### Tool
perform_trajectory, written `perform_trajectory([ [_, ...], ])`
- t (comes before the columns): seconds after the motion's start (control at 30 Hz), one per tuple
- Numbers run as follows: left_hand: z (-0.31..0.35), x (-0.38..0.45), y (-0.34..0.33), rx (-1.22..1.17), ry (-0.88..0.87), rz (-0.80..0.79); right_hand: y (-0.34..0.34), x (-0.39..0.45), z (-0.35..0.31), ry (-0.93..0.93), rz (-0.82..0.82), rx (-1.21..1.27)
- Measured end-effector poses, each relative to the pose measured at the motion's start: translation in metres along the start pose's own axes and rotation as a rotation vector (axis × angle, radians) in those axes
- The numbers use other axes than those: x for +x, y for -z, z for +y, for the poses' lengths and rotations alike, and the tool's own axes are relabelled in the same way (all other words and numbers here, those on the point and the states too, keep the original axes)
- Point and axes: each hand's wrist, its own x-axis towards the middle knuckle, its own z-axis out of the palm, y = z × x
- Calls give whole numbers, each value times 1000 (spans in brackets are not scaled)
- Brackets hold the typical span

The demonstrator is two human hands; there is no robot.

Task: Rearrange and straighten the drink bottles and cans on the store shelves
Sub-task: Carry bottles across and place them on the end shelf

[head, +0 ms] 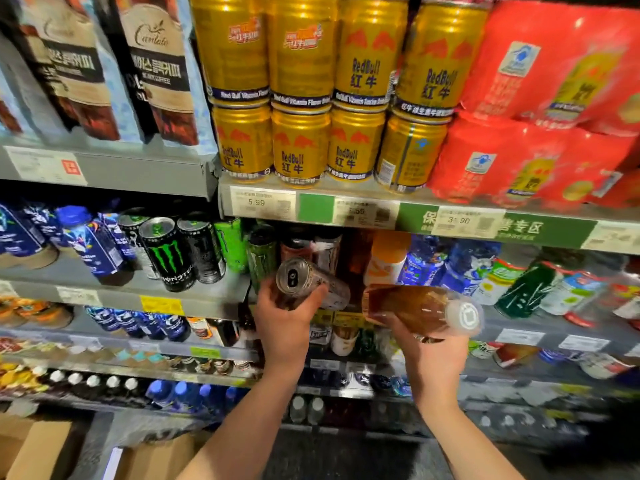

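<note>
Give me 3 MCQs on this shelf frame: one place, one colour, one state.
1. Where do the gold Red Bull cans stand?
A. shelf above the hands
B. floor
C. bottom shelf

2. What colour is the logo on the black Monster can?
A. red
B. green
C. white

3. How is the can in the left hand held?
A. upright
B. tipped over, top toward the camera
C. not held

Key: 1 A, they sit on the shelf over both hands. 2 B, the claw mark is green. 3 B, its lid faces the camera; the right hand holds a brown bottle on its side.
</note>
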Motion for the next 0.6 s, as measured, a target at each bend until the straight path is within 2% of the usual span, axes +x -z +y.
perform_trajectory([
  [0.2, -5, -9, -54, 13, -48, 57, 57, 2, -10, 119, -79, -112],
  [0.3, -14, -8, -74, 114, -100, 85, 81, 13, -4, 151, -63, -183],
  [0.4, -21, -1, -90, 234, -129, 100, 97, 26, -1, 116, -106, -149],
  [0.5, -21, 0, -105, 387, -144, 185, 109, 36, -4, 116, -146, -104],
  [0.6, -11, -3, -115, 410, -163, 204, 120, 45, -5, 162, -210, -91],
])
